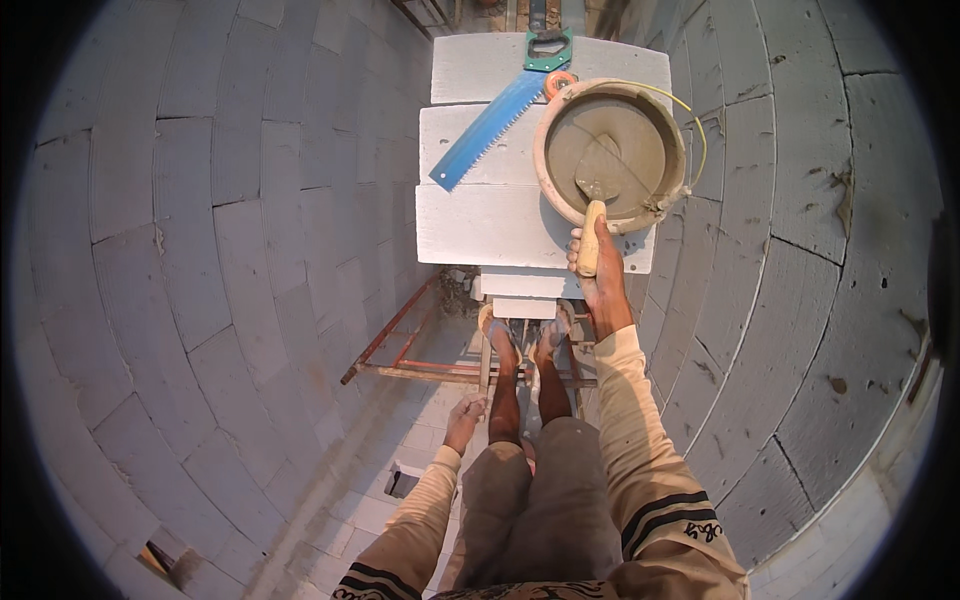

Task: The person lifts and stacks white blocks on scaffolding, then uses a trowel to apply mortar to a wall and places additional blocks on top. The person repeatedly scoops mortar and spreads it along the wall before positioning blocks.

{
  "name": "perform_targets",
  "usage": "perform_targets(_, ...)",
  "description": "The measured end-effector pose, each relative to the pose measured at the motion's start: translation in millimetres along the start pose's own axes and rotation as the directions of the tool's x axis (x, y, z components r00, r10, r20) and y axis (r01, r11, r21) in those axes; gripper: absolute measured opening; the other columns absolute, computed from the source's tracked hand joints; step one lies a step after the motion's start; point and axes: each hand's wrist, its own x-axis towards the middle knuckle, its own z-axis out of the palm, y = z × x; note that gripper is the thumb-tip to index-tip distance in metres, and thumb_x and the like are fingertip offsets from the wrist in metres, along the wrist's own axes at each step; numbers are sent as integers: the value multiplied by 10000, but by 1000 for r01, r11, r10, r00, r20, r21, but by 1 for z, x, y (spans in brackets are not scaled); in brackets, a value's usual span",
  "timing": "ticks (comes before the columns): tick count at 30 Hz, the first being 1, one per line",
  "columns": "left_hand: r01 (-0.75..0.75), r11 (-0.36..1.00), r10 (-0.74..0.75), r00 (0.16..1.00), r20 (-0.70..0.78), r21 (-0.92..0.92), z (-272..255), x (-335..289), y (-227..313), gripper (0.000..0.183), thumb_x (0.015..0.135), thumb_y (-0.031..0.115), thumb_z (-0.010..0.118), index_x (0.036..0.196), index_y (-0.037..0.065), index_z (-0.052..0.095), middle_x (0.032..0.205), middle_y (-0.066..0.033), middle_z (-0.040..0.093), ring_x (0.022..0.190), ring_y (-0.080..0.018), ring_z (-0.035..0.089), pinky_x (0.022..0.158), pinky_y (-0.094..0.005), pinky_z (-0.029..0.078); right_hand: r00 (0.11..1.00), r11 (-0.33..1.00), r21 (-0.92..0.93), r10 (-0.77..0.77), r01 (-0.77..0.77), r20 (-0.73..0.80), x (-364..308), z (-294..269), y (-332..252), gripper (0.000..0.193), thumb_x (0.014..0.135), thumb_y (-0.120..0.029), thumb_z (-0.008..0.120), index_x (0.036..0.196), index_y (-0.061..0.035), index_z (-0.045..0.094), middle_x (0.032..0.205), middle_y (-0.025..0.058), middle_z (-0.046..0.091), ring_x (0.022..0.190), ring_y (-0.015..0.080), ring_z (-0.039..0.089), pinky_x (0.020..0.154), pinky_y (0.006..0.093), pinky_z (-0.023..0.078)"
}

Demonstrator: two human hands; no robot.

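Note:
My right hand [602,272] is closed round the pale wooden handle of a trowel [592,235]. The trowel's blade dips into wet grey mortar [640,150] in a round tub [541,160]. The tub stands on the right side of a stack of white blocks [470,225]. Away from the stack, my left hand [465,418] hangs low by my left leg, its fingers curled with nothing visible in them. A handsaw [490,125] with a blue blade and green handle lies across the blocks, left of the tub.
An orange tape measure [558,84] lies between saw and tub. A yellow cord or wire handle [703,135] loops off the tub's right side. Block walls rise at left [240,250] and right [740,270]. My feet stand high on a scaffold with red metal bars [392,335].

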Motion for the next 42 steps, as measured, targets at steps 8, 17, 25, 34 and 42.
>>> perform_targets(8, 74, 996, -71, 995, 66, -46, 10, -3, -2, 335, 1060, 246, 601, 1286, 1, 624, 1173, -69, 680, 1100, -138, 628, 954, -279, 507, 999, 979, 204, 0, -8, 38, 17, 48, 37, 553, 1043, -521, 574, 1142, 23, 554, 856, 74, 570, 780, 202, 611, 692, 322, 543)
perform_targets(17, 45, 999, -44, 998, 54, -18, 5, 1, -5, 333, 1062, 236, 577, 1275, -14, 632, 1163, -71, 684, 1083, -148, 639, 972, -293, 509, 998, 988, 144, 48, -54, 41, 24, 76, 58, 471, 1042, -432, 598, 1203, 7, 547, 1044, 143, 625, 985, 295, 671, 937, 461, 581)
perform_targets(25, 36, 998, -39, 998, 50, 49, -5, 19, -4, 305, 1042, 256, 588, 1261, 56, 658, 1170, -55, 702, 1064, -142, 646, 885, -273, 475, 996, 996, -8, 86, -86, 33, 19, 59, 48, 602, 1065, -479, 536, 1330, 60, 495, 1054, 139, 629, 996, 275, 670, 935, 407, 575)
perform_targets(34, -41, 999, 42, 977, -211, 9, -81, 152, 38, 441, 1023, 322, 614, 1401, 105, 547, 1266, -18, 634, 1173, -135, 587, 990, -380, 437, 919, 804, -594, -231, -5, -320, -7, -195, 39, 392, 1067, -417, 557, 1182, -62, 677, 948, 33, 664, 898, 158, 667, 730, 308, 573)
perform_targets(42, -319, 946, 314, 848, -427, 61, -99, 311, 142, 719, 1041, 507, 524, 1604, 100, 340, 1633, -200, 344, 1537, -313, 291, 1214, -520, 268, 824, 859, -486, -387, 160, -414, 104, -308, 39, 569, 1088, -465, 419, 1477, -63, 523, 1502, 109, 535, 1379, 241, 490, 1173, 442, 336)
